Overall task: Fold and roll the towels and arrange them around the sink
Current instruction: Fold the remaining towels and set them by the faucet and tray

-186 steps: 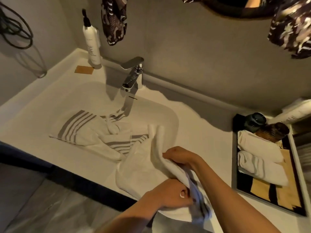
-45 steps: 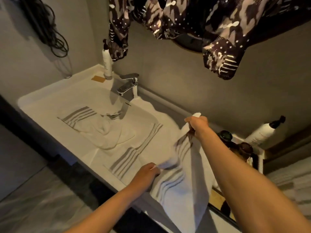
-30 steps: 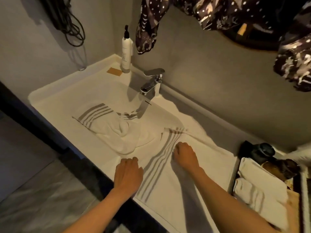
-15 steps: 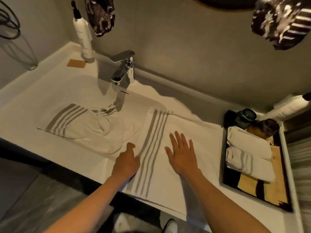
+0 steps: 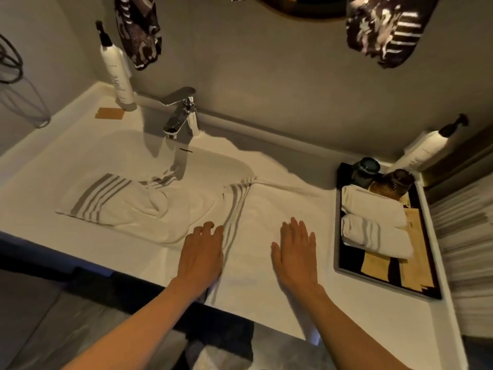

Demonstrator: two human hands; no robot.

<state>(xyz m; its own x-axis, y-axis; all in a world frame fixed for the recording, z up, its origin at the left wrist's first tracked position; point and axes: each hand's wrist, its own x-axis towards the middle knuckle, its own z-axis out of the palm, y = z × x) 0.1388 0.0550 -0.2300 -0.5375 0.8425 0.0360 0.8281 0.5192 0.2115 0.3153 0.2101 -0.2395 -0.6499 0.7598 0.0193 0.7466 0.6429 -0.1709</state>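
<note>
A white towel with grey stripes [image 5: 256, 209] lies spread flat on the counter to the right of the sink basin [image 5: 128, 156]. My left hand [image 5: 204, 252] presses flat on its striped left part. My right hand [image 5: 296, 249] lies flat with straight fingers on its plain right part. A second striped towel [image 5: 125, 204] lies crumpled in the basin. Two rolled towels [image 5: 373, 220] lie side by side on a dark tray [image 5: 346, 271] at the right.
A chrome faucet [image 5: 181, 113] stands behind the basin. A white pump bottle [image 5: 117, 70] and a small tan card [image 5: 110, 113] are at the back left. Two dark cups [image 5: 378, 174] and another bottle [image 5: 426, 148] stand at the back right. Patterned cloth [image 5: 386, 28] hangs overhead.
My hands spread the towel out on the counter and now both lie flat on it. Over the last half second my right hand has slid to the right and the left flattened.
</note>
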